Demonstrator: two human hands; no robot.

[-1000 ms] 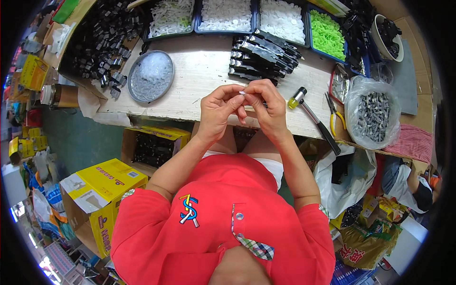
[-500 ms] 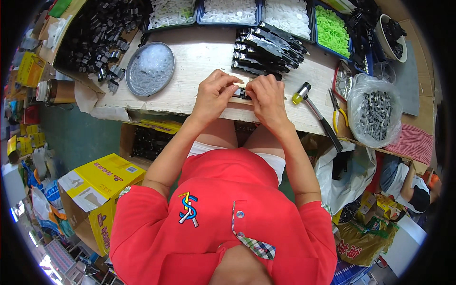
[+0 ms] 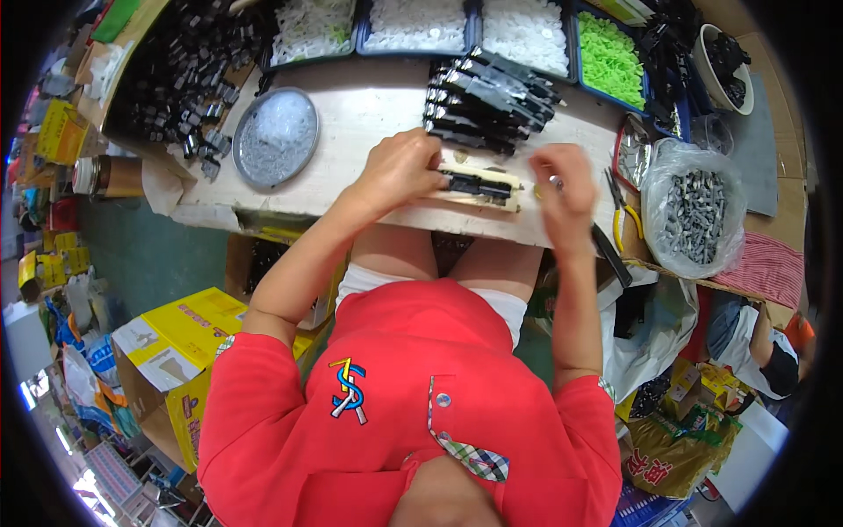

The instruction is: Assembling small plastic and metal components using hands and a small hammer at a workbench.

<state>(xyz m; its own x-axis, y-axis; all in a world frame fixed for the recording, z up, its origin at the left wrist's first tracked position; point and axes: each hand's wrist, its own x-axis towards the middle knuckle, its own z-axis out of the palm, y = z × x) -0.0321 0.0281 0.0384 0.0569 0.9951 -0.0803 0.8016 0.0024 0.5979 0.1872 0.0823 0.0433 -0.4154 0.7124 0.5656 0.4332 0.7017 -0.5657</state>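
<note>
A long black plastic part [image 3: 481,186] lies in a cream-coloured holder [image 3: 513,198] near the table's front edge. My left hand [image 3: 402,173] is closed at its left end, fingers curled against the part, their tips partly hidden. My right hand [image 3: 566,198] is smeared by motion to the right of the holder, over the hammer [image 3: 609,255]. It covers the hammer's head, and only the dark handle shows clearly below it. Whether the fingers grip the hammer cannot be made out. Behind my hands lies a stack of similar black parts [image 3: 487,101].
A round grey dish [image 3: 248,164] of clear material sits left. Blue trays of white pieces [image 3: 525,37] and green pieces [image 3: 612,54] line the back. Yellow-handled pliers [image 3: 618,224] and a plastic bag [image 3: 654,211] of grey parts lie right. Loose dark parts [image 3: 189,79] fill the far left.
My right hand has left the black part and moved right, over the hammer. My left hand stays at the part's left end, and the holder shows more openly.
</note>
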